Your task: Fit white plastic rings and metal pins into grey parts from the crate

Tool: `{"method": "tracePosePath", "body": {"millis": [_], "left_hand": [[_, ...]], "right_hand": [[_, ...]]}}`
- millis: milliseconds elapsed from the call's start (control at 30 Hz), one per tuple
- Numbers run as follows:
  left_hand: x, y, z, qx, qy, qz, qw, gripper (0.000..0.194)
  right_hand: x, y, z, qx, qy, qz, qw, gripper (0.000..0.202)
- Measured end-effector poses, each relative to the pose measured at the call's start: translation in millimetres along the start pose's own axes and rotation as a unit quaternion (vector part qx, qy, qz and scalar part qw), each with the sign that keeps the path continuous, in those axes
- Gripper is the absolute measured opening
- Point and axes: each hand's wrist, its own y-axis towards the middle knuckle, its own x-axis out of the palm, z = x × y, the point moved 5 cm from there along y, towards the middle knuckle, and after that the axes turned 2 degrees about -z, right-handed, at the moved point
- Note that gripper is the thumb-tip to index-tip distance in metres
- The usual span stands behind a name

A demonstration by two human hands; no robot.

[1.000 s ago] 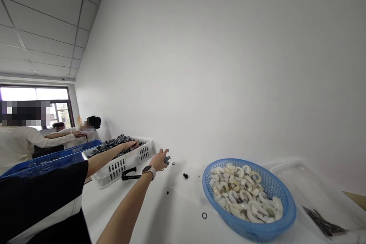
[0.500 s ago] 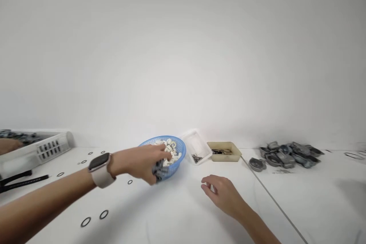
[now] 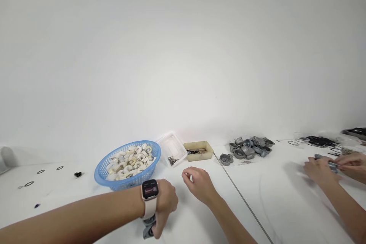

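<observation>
Left hand is gripping a grey part in front of the blue basket, wrist and watch mostly hiding it. Right hand is showing curled fingers; can't tell if it's holding anything. White container is getting cut off left.

The left forearm enters from the lower left; its hand, at bottom centre, points downward, fingers curled in. The right forearm rises from below, its hand loosely curled.
</observation>
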Motion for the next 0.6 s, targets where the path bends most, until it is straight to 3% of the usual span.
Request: {"method": "tracePosePath", "body": {"millis": [100, 200, 300, 467, 600], "left_hand": [[8.8, 16.3, 6.8, 0.001, -0.018, -0.046, 0.999, 0.063], [12.2, 22.5, 16.0, -0.067, 0.045, -0.110, 0.991, 0.058], [3.2, 16.9, 29.7, -0.123, 0.128, -0.135, 0.975, 0.055], [-24.2, -17.5, 49.9, -0.118, 0.153, -0.058, 0.979, 0.039], [-35.9, -57.0, 51.0, -0.084, 0.133, 0.027, 0.987, 0.052]], "right_hand": [[1.1, 0.6, 0.1, 0.002, 0.001, 0.003, 1.000, 0.026], [1.8, 0.7, 0.2, 0.002, -0.001, -0.001, 1.000, 0.025], [2.4, 0.8, 1.4, 0.004, -0.007, -0.007, 1.000, 0.025], [3.7, 1.3, 5.0, 0.011, -0.008, -0.013, 1.000, 0.025], [5.2, 0.8, 7.7, 0.021, -0.010, -0.018, 1.000, 0.026]]}}
